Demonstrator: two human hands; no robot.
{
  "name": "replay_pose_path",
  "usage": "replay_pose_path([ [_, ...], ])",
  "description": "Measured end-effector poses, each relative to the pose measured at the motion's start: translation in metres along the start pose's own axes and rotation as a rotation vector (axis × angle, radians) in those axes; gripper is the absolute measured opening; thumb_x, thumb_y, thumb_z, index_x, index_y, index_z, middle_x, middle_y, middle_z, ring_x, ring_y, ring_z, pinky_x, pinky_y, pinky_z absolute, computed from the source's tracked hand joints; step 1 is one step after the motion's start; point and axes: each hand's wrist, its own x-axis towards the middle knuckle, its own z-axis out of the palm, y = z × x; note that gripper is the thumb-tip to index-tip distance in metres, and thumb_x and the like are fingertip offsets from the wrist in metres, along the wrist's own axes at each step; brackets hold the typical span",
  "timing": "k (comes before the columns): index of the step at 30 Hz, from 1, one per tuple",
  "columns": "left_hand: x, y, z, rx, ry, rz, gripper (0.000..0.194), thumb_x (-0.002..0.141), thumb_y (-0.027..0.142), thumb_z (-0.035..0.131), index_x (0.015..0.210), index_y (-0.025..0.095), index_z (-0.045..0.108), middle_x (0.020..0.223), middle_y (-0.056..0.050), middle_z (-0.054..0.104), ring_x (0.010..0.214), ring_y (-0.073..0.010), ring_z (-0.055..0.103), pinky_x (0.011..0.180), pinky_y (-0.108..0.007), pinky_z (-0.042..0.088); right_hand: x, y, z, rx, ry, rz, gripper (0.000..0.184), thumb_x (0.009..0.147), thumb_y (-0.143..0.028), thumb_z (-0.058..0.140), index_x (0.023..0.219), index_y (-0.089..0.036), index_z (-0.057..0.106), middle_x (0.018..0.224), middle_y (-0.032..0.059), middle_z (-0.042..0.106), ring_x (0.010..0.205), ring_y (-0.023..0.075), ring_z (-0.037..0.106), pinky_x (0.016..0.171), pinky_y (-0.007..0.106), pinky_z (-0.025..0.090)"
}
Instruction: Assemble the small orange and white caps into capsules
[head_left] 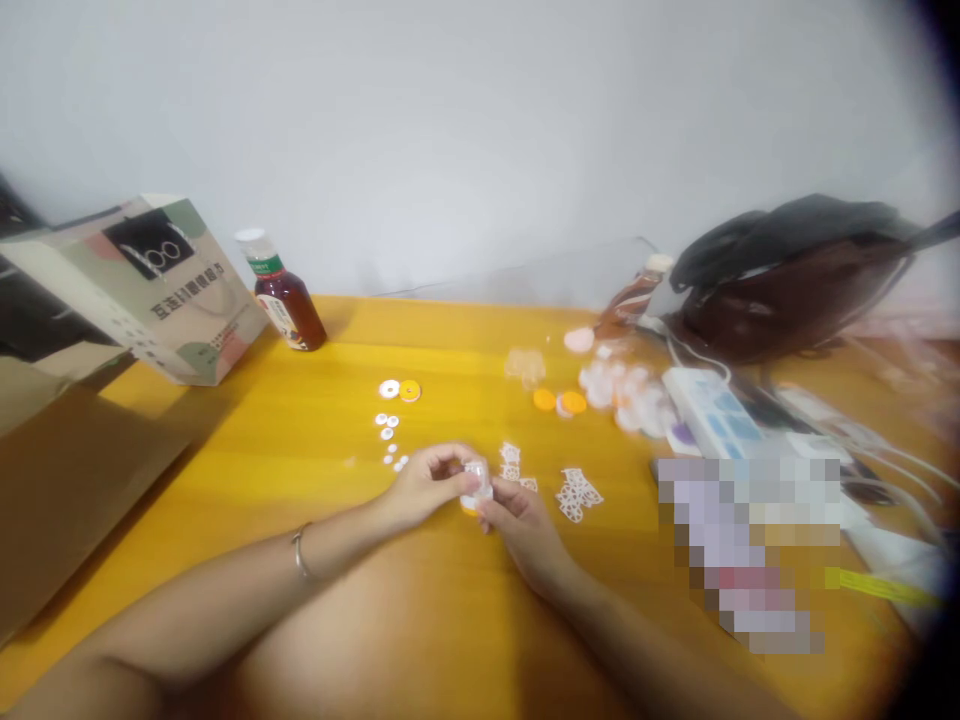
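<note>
Both hands point(427, 488), together and curled nearly closed, grip a small clear-and-white piece point(474, 484).

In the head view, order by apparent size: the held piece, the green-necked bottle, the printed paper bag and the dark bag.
1. Printed paper bag and dark bag: too alike to rank
2. Green-necked bottle
3. Held piece, partly covered
</note>
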Motion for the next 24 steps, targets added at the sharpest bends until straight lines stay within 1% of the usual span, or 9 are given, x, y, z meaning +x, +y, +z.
replay_pose_path([
  [4, -0.003, 0.008, -0.002, 0.057, -0.066, 0.082, 0.024, 0.078, 0.033, 0.058, 0.087, 0.011, 0.061, 0.089, -0.009, 0.058, 0.082, -0.0175, 0.054, 0.073, -0.027, 0.042, -0.003, -0.002, 0.001, -0.027, -0.049, -0.041, 0.026, 0.067, -0.041, 0.063, 0.062, -0.017, 0.056, 0.052, -0.0049, 0.042, 0.049, 0.0078, 0.034, 0.049, 0.022, 0.027],
  [9, -0.004, 0.011, -0.003, 0.065, -0.116, 0.111, 0.025, 0.078, 0.032, 0.057, 0.09, 0.011, 0.063, 0.092, -0.011, 0.058, 0.084, -0.0193, 0.054, 0.075, -0.029, 0.041, -0.005, 0.001, 0.002, -0.052, -0.081, -0.062, 0.029, 0.068, -0.041, 0.062, 0.057, -0.016, 0.05, 0.052, -0.0055, 0.037, 0.051, 0.0071, 0.029, 0.049, 0.023, 0.021],
  [12, -0.004, 0.011, -0.005, 0.051, -0.137, 0.118, 0.024, 0.078, 0.031, 0.057, 0.089, 0.011, 0.063, 0.091, -0.011, 0.058, 0.084, -0.02, 0.054, 0.075, -0.03, 0.041, -0.004, 0.005, 0.002, -0.055, -0.106, -0.057, 0.03, 0.068, -0.04, 0.061, 0.057, -0.015, 0.049, 0.053, -0.0055, 0.035, 0.051, 0.0068, 0.028, 0.049, 0.023, 0.019],
  [16, -0.004, 0.011, -0.007, 0.047, -0.15, 0.11, 0.024, 0.077, 0.031, 0.057, 0.089, 0.011, 0.064, 0.092, -0.011, 0.058, 0.085, -0.0204, 0.054, 0.074, -0.03, 0.041, -0.003, 0.008, 0.002, -0.042, -0.093, -0.03, 0.03, 0.066, -0.04, 0.064, 0.057, -0.015, 0.05, 0.053, -0.0052, 0.035, 0.052, 0.0071, 0.028, 0.05, 0.023, 0.021],
  [19, -0.003, 0.008, -0.005, 0.028, -0.11, 0.097, 0.025, 0.077, 0.033, 0.058, 0.088, 0.011, 0.064, 0.093, -0.011, 0.059, 0.085, -0.0199, 0.054, 0.074, -0.029, 0.042, -0.001, 0.008, 0.001, 0.008, -0.076, -0.019, 0.029, 0.065, -0.041, 0.065, 0.06, -0.016, 0.053, 0.054, -0.0051, 0.038, 0.051, 0.0073, 0.03, 0.05, 0.023, 0.024],
  [22, -0.003, 0.005, -0.001, -0.022, -0.014, 0.082, 0.027, 0.077, 0.035, 0.058, 0.091, 0.012, 0.063, 0.086, -0.009, 0.061, 0.078, -0.0176, 0.056, 0.07, -0.027, 0.043, 0.002, 0.008, 0.001, 0.131, -0.057, -0.026, 0.026, 0.067, -0.041, 0.065, 0.068, -0.017, 0.057, 0.057, -0.004, 0.045, 0.052, 0.0081, 0.036, 0.052, 0.023, 0.029],
  [24, -0.003, 0.003, 0.001, -0.081, 0.059, 0.077, 0.029, 0.078, 0.035, 0.058, 0.094, 0.012, 0.061, 0.079, -0.007, 0.061, 0.071, -0.0157, 0.057, 0.067, -0.025, 0.043, 0.002, 0.007, 0.002, 0.237, -0.08, -0.007, 0.026, 0.07, -0.043, 0.063, 0.073, -0.017, 0.058, 0.062, -0.0017, 0.052, 0.056, 0.0098, 0.043, 0.057, 0.024, 0.033],
])
